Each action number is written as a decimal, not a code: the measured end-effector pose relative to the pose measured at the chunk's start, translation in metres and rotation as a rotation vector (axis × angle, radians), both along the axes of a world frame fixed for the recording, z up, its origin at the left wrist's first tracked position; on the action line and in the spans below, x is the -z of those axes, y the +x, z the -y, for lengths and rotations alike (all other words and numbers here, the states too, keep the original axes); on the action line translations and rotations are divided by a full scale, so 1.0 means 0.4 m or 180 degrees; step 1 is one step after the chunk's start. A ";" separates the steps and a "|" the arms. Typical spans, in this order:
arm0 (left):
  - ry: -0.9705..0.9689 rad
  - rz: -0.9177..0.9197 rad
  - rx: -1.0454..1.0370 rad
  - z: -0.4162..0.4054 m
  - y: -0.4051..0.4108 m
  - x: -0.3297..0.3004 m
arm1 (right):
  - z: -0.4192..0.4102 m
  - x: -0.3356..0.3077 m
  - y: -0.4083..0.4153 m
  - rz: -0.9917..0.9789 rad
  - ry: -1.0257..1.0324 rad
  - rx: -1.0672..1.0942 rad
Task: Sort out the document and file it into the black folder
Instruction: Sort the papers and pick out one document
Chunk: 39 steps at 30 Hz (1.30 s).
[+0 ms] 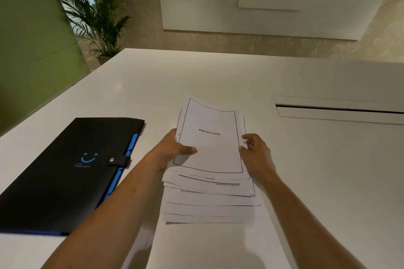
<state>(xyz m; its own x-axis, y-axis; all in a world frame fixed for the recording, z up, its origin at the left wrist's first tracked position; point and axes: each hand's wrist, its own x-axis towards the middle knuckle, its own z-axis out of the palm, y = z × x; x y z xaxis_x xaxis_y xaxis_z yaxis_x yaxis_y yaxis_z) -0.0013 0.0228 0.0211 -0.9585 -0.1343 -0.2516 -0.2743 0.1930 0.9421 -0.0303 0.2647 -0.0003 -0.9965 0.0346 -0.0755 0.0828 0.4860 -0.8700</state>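
Observation:
A loose, uneven stack of white printed pages (209, 192) lies on the white table in front of me. Its top sheet (211, 137) has a black border and the word BIBLIOGRAPHY. My left hand (172, 150) grips the left edge of the upper sheets, thumb on top. My right hand (255, 153) holds their right edge, fingers curled around it. The upper sheets bend slightly upward at the far end. The black folder (65, 172) lies closed to the left, with a snap strap, blue tabs and a blue smile logo.
The white table (306, 181) has a recessed cable slot (338, 109) at the right. A potted palm (96, 17) stands beyond the far left corner, next to a green wall panel (32, 39).

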 end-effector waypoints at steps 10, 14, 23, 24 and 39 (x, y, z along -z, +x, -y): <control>0.0245 -0.0801 -0.0097 -0.008 0.022 -0.041 | -0.049 -0.002 -0.055 0.0567 -0.1508 0.0051; 0.0183 -0.1084 -0.0043 -0.012 0.005 -0.098 | -0.037 -0.099 -0.043 0.0166 -0.1595 -0.0332; -0.0052 -0.2144 -0.0532 -0.044 -0.032 -0.270 | 0.001 -0.307 -0.043 -0.1742 -0.1158 -0.0305; -0.0029 -0.2255 -0.0547 -0.047 -0.032 -0.283 | 0.000 -0.317 -0.044 -0.1833 -0.1140 -0.0324; 0.0327 -0.2203 -0.0826 -0.078 -0.034 -0.228 | 0.008 -0.273 -0.032 -0.1422 -0.1323 -0.0347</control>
